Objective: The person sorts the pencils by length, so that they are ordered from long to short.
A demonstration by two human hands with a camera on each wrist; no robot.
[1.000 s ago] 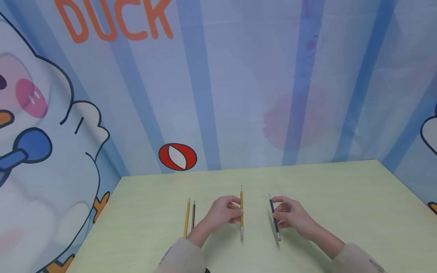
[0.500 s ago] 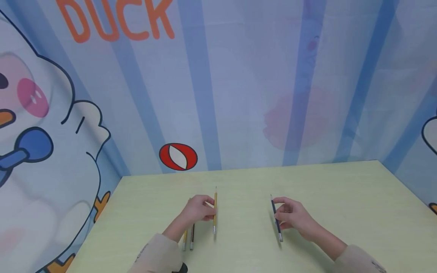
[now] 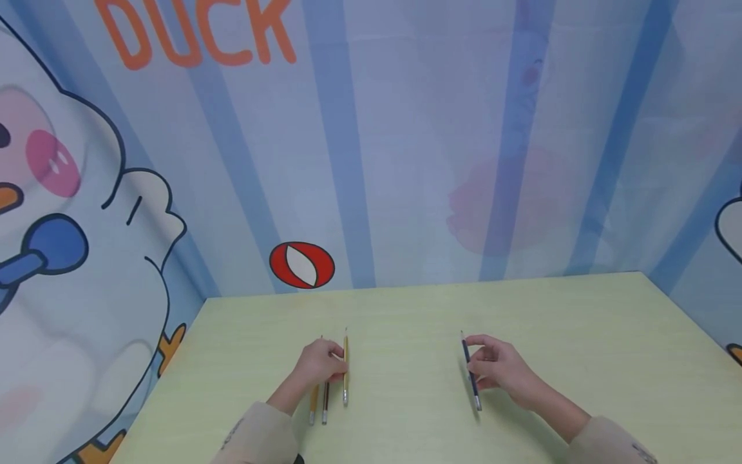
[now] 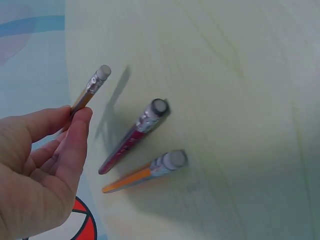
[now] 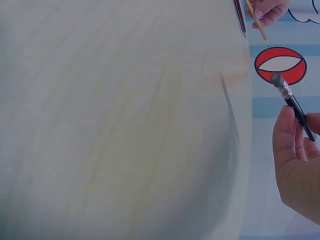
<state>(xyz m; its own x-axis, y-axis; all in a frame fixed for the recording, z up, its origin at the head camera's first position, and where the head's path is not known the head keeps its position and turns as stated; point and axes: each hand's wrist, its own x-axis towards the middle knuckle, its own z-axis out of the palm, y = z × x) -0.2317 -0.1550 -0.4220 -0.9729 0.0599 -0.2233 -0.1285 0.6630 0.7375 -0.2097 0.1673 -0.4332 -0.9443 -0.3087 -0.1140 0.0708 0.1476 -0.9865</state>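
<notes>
My left hand (image 3: pixel 319 362) pinches a yellow pencil (image 3: pixel 346 367) between thumb and fingers, its point away from me and its eraser toward me. In the left wrist view this pencil (image 4: pixel 91 90) is held above the table, its shadow falling apart from it. Beside it lie a dark red pencil (image 4: pixel 132 137) and an orange-yellow pencil (image 4: pixel 150 171), side by side; in the head view the left hand partly covers both. Farther right, my right hand (image 3: pixel 500 367) pinches a dark blue pencil (image 3: pixel 471 372), slightly tilted, with its shadow on the table below.
The pale yellow-green table (image 3: pixel 417 425) ends at the back against a blue striped cloth backdrop (image 3: pixel 406 142). Printed on the cloth are a red and white oval (image 3: pixel 302 265), a large white duck (image 3: pixel 81 309) and orange letters (image 3: pixel 191 35).
My left hand has carried the yellow pencil leftward, from the middle of the table to beside the two lying pencils, and lower. The right hand with the dark blue pencil has hardly moved.
</notes>
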